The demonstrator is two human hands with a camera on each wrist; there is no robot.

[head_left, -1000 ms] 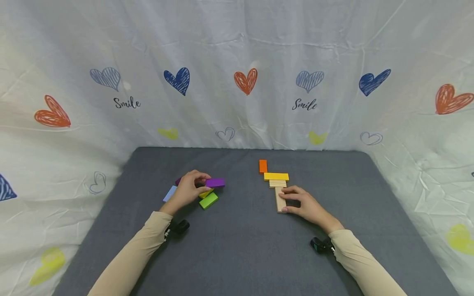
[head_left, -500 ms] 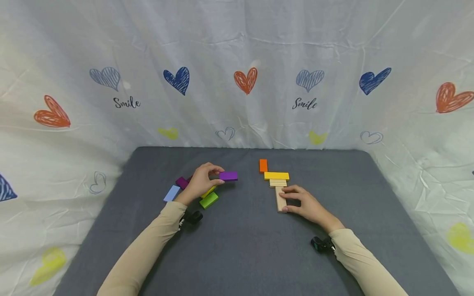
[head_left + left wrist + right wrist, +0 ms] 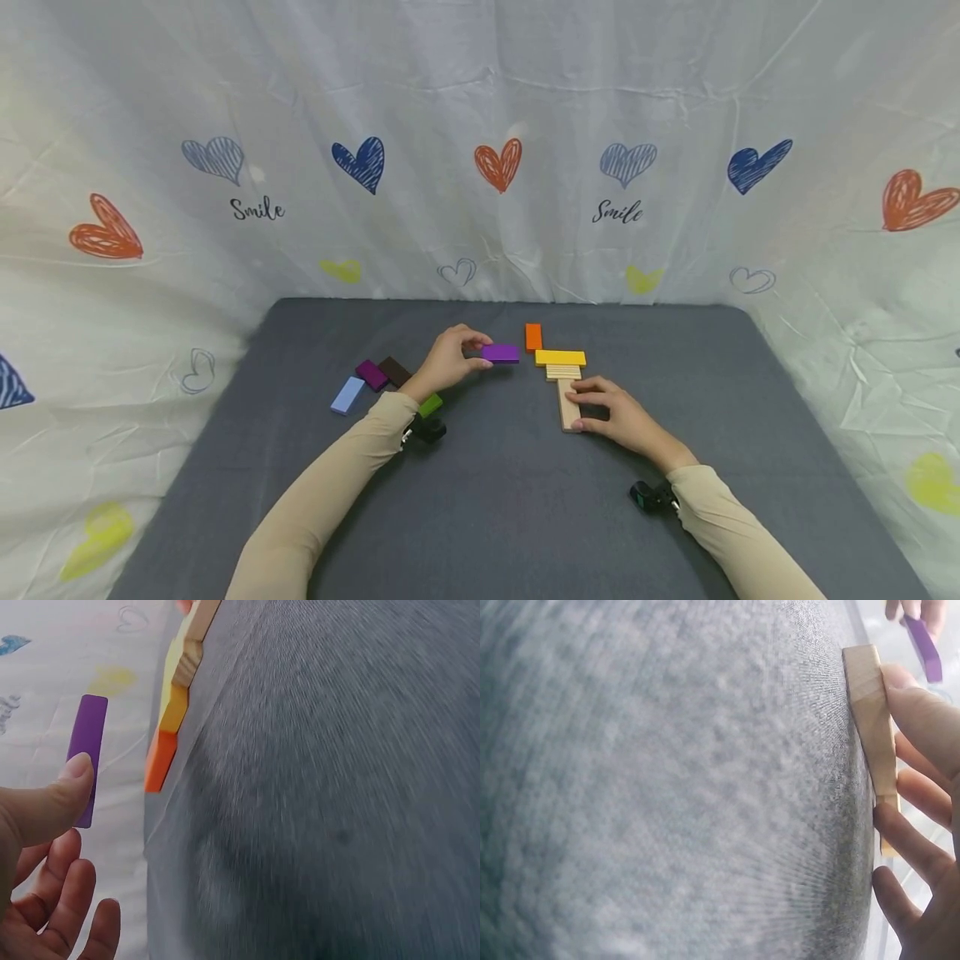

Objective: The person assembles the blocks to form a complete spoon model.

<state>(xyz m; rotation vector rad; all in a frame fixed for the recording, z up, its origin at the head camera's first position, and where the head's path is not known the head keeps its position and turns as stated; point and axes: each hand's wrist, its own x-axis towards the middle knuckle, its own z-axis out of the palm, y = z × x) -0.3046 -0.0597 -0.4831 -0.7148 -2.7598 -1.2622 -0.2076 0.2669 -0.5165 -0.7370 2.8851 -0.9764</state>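
My left hand (image 3: 444, 365) pinches one end of a purple wooden block (image 3: 501, 354) between thumb and fingers. In the left wrist view, the thumb lies along this purple block (image 3: 88, 727), held above the table. My right hand (image 3: 626, 421) holds a plain wooden block (image 3: 567, 407) lying flat, its thumb and fingertips on the block. Beyond that, a ridged natural-wood block (image 3: 562, 372), a yellow block (image 3: 559, 358) and an orange block (image 3: 533, 337) run on in a stepped line. The purple block hovers just left of the yellow one.
Left of the left forearm lie a light blue block (image 3: 348, 396), a magenta block (image 3: 372, 375) and a dark brown block (image 3: 394, 372). A green block (image 3: 430, 406) shows partly behind the wrist. A patterned white curtain (image 3: 495, 233) hangs behind the grey table (image 3: 487, 517).
My left hand has carried the purple block rightward from the coloured pile toward the stepped line, uncovering the dark brown block. The right hand has stayed on the plain wooden block.
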